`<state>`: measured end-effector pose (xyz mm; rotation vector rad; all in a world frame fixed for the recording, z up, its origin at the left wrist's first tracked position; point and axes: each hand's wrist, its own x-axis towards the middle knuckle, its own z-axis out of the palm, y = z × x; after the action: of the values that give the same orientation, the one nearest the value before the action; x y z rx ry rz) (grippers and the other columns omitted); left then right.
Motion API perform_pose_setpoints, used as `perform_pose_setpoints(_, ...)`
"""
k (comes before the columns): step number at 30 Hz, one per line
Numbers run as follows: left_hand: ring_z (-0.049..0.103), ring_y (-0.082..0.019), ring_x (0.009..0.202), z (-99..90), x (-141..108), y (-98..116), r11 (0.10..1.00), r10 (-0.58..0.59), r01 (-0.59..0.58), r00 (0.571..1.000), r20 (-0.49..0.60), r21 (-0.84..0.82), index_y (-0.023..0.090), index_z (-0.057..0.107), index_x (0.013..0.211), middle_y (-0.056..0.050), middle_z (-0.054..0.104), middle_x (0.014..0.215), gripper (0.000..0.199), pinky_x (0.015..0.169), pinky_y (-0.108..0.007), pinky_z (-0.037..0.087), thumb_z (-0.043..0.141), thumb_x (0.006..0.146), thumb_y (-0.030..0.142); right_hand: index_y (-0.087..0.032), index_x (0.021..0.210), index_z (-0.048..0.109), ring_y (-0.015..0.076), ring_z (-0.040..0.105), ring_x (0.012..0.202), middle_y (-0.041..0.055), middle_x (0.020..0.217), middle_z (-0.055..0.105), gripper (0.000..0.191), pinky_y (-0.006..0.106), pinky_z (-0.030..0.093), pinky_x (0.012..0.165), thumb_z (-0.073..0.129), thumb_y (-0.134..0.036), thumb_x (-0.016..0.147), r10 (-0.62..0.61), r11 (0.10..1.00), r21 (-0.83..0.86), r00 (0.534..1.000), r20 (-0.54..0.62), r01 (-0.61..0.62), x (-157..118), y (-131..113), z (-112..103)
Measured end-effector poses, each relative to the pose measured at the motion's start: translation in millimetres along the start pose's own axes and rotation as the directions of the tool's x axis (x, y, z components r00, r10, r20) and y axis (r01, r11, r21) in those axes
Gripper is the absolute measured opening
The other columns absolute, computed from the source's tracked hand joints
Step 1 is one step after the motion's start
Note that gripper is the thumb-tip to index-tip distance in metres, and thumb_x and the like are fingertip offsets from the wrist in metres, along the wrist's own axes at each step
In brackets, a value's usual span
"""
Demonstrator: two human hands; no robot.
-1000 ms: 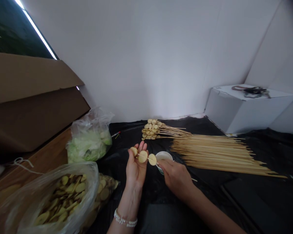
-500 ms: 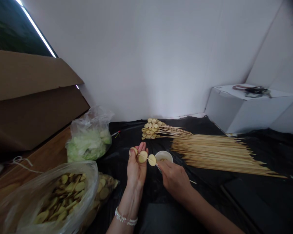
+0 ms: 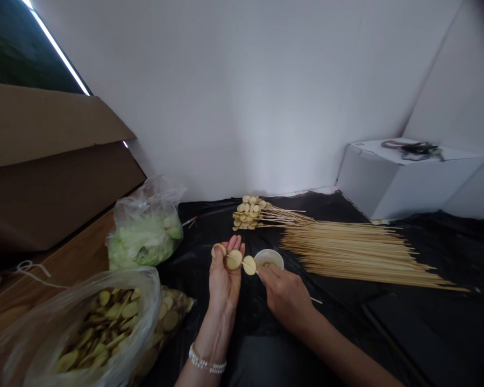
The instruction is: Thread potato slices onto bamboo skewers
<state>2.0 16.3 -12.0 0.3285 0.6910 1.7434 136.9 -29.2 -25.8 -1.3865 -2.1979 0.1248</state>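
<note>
My left hand (image 3: pixel 225 277), palm up, pinches a round pale slice (image 3: pixel 218 251) between thumb and fingers. Two more slices, one (image 3: pixel 234 259) over my fingers and one (image 3: pixel 249 265) nearer the right, sit on a thin stick. My right hand (image 3: pixel 288 295) is closed round that stick, whose far end (image 3: pixel 316 300) sticks out past the hand. Just behind my right hand is a white cup (image 3: pixel 269 259), partly hidden by it. Finished-looking skewers with slices (image 3: pixel 248 212) lie farther back, beside a wide spread of bare sticks (image 3: pixel 358 252).
An open plastic bag of slices (image 3: pixel 100 328) is at the front left, with another bag of slices (image 3: pixel 171 314) beside it. Behind are a bag of green leaves (image 3: pixel 145 239) and a cardboard box (image 3: pixel 56 188). A white box (image 3: pixel 387 172) stands at the back right.
The whole view has shifted slightly, moving things a little leftward. Both hands keep nearly the same pose on the slices and stick.
</note>
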Motion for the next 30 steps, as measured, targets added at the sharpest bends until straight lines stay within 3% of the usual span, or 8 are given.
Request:
perform_pose_setpoints(7, 0.062, -0.025, 0.107, -0.8, 1.8, -0.7, 1.000, -0.023, 0.023, 1.000, -0.003, 0.005, 0.012, 0.060, 0.082, -0.015, 0.066, 0.109, 0.021, 0.090, -0.037, 0.051, 0.046, 0.092, 0.025, -0.022, 0.088, 0.061, 0.0141, 0.057, 0.070, 0.0006, 0.079, 0.063, 0.023, 0.025, 0.031, 0.060, 0.039, -0.016, 0.092, 0.011, 1.000, 0.022, 1.000, -0.016, -0.011, 1.6, 2.9, 0.9)
perform_pose_setpoints(14, 0.066, -0.022, 0.098, 0.1, -0.9, 2.6, 0.989, -0.084, 0.077, 0.995, 0.044, 0.129, 0.015, 0.060, 0.110, -0.015, 0.065, 0.114, 0.030, 0.084, -0.034, 0.053, 0.050, 0.089, 0.035, -0.021, 0.094, 0.063, 0.0144, 0.059, 0.071, 0.0029, 0.083, 0.065, 0.024, 0.024, 0.036, 0.064, 0.039, -0.019, 0.094, -0.019, 0.999, 0.040, 0.991, -0.136, 0.024, 1.5, 6.6, 4.4)
perform_pose_setpoints(20, 0.065, -0.021, 0.099, -2.2, -2.2, 3.8, 0.975, 0.015, -0.029, 0.998, 0.064, 0.221, 0.016, 0.061, 0.109, -0.013, 0.066, 0.113, 0.032, 0.085, -0.032, 0.050, 0.057, 0.085, 0.036, -0.019, 0.094, 0.063, 0.0167, 0.056, 0.074, 0.0050, 0.080, 0.063, 0.025, 0.025, 0.038, 0.067, 0.039, -0.016, 0.092, -0.102, 0.995, -0.020, 0.965, -0.241, 0.100, 5.2, 17.3, -0.2)
perform_pose_setpoints(22, 0.064, -0.022, 0.101, -4.0, -3.4, -0.3, 0.962, 0.002, -0.031, 0.994, 0.105, 0.272, 0.018, 0.058, 0.114, -0.013, 0.066, 0.115, 0.037, 0.088, -0.035, 0.049, 0.057, 0.084, 0.039, -0.018, 0.091, 0.064, 0.0176, 0.056, 0.076, 0.0059, 0.079, 0.063, 0.026, 0.026, 0.039, 0.069, 0.038, -0.017, 0.092, -0.054, 0.998, 0.005, 0.951, -0.305, 0.059, 8.7, 26.4, -3.1)
perform_pose_setpoints(25, 0.060, -0.025, 0.109, -6.1, -6.8, -9.1, 0.905, -0.018, -0.083, 0.972, 0.232, 0.417, 0.017, 0.054, 0.120, -0.015, 0.064, 0.117, 0.045, 0.096, -0.042, 0.043, 0.056, 0.084, 0.044, -0.017, 0.090, 0.063, 0.0182, 0.057, 0.081, 0.0071, 0.084, 0.065, 0.024, 0.027, 0.040, 0.073, 0.040, -0.021, 0.092, 0.123, 0.987, 0.145, 0.913, -0.390, -0.071, 14.7, 46.1, -4.1)
perform_pose_setpoints(30, 0.049, -0.027, 0.122, -10.9, -8.5, -20.7, 0.629, 0.017, -0.355, 0.896, 0.444, 0.692, 0.019, 0.049, 0.126, -0.015, 0.058, 0.126, 0.063, 0.104, -0.044, 0.032, 0.073, 0.069, 0.032, -0.018, 0.087, 0.065, 0.0190, 0.059, 0.076, 0.0058, 0.080, 0.067, 0.022, 0.028, 0.041, 0.067, 0.044, -0.025, 0.086, 0.375, 0.906, 0.324, 0.871, -0.316, -0.272, 21.4, 77.1, 3.9)
